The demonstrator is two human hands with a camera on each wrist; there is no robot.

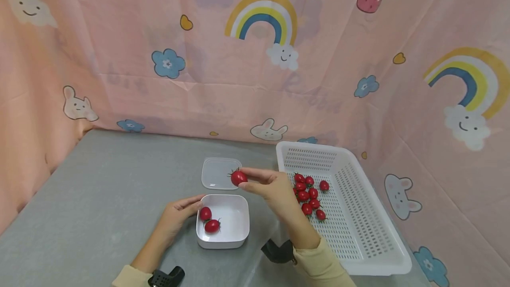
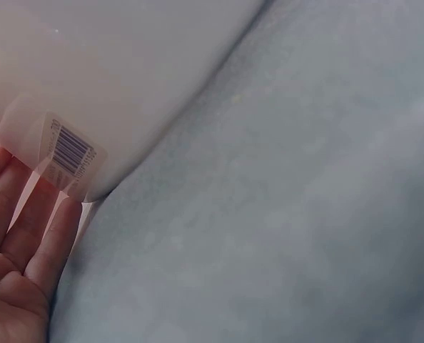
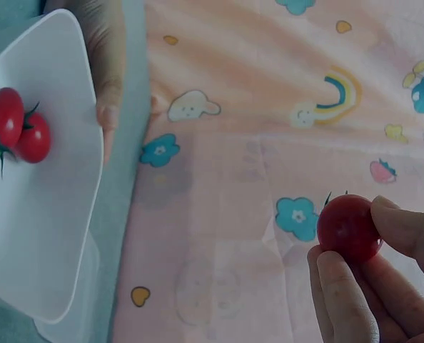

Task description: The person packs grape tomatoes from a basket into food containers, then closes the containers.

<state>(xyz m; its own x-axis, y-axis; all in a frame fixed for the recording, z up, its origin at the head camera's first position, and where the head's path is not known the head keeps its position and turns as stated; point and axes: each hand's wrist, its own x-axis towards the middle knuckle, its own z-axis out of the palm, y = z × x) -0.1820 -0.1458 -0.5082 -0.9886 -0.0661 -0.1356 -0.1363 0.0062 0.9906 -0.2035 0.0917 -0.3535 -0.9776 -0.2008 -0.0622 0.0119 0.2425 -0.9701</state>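
Between thumb and fingertips, my right hand [image 1: 276, 189] pinches a red cherry tomato [image 1: 239, 178] with a green stem. It is held up behind the white box [image 1: 235, 239], over the near right part of a clear lid [image 1: 215, 172]. Two cherry tomatoes [image 1: 212, 226] lie inside the box at its left side. My left hand [image 1: 175, 216] touches the box's left back corner. In the left wrist view, its fingers [image 2: 55, 239] lie fairly straight against the box wall, beside a barcode label [image 2: 71, 151].
On the right stands a white perforated basket [image 1: 358, 216] with several cherry tomatoes [image 1: 303, 196] at its left side, partly hidden by my right hand. A grey cloth [image 1: 99, 198] covers the table. Behind it hangs a pink patterned curtain [image 1: 215, 96].
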